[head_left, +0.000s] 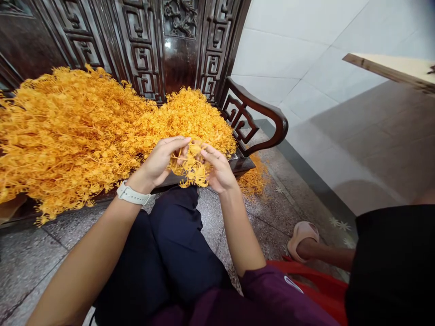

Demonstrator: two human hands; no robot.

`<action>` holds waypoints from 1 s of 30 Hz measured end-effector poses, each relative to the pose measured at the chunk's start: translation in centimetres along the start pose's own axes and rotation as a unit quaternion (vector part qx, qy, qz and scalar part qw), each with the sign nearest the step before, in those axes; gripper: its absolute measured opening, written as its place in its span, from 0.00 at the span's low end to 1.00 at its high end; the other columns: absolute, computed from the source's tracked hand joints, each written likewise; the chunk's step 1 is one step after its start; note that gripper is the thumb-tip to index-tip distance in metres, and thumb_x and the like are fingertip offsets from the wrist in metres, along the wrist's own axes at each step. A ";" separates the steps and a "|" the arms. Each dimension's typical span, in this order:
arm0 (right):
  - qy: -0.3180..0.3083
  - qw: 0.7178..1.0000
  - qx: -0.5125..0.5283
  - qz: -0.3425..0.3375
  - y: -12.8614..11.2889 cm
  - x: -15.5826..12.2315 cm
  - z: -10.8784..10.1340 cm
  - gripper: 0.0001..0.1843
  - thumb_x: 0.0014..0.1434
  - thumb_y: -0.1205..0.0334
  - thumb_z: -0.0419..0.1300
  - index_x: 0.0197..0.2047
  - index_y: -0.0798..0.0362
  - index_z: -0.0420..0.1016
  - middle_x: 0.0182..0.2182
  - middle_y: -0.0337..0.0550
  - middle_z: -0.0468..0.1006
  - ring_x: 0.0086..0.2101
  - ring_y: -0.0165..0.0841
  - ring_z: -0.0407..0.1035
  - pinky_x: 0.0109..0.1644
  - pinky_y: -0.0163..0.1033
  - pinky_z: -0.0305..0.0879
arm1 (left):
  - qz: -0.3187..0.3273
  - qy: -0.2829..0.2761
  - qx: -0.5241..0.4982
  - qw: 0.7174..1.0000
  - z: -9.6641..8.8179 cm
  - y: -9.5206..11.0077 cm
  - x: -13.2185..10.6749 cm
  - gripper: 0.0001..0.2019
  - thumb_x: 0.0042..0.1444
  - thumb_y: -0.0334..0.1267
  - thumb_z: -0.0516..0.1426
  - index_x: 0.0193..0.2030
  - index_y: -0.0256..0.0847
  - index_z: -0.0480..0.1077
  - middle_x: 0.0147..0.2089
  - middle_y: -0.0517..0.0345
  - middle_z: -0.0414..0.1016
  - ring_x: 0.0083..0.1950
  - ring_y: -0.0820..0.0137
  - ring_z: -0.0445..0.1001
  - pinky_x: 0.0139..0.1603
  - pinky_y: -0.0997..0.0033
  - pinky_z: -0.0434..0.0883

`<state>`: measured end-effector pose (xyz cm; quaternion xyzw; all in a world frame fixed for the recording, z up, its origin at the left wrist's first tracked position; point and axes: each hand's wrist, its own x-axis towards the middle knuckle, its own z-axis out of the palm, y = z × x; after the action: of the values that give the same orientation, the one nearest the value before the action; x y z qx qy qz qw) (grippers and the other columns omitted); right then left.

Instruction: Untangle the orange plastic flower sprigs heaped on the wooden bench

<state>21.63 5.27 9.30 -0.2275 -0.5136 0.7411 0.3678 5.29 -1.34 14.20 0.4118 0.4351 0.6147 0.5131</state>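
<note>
Between my two hands hangs a small orange-yellow artificial flower sprig point(194, 173) with thin stems and spiky heads. My left hand point(162, 159), with a pale watch band at the wrist, pinches it from the left, fingers pointing right. From the right my right hand point(219, 170) has its fingers closed on the same sprig; some fingertips are hidden behind it. Just beyond both hands a large heap of the same orange sprigs point(91, 131) covers the seat of a dark carved wooden bench point(181, 63).
The bench's curved armrest point(268, 113) stands to the right. More orange pieces point(254, 179) lie on the speckled floor point(217, 213) beside the bench. Another person's foot in a pale clog point(303, 237) is at the right, near a red plastic item point(316, 280). A wooden board edge point(384, 70) juts in above.
</note>
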 end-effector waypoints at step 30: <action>0.192 0.956 -0.122 -0.186 0.2 -0.3 -3.8 0.15 0.69 0.45 0.61 0.47 0.46 0.78 0.36 0.41 0.76 0.31 0.29 0.67 0.37 0.39 0.65 | 0.021 0.163 -0.036 0.986 -3.1 1.3 -0.1 0.12 0.59 0.36 0.65 0.25 0.38 0.72 0.20 0.64 0.57 0.16 0.81 0.49 0.16 0.79 0.49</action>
<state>24.40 7.25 7.69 -0.3095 -0.5530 0.5337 0.5600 2.00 -1.95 14.57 0.2968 0.4818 0.6995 0.4365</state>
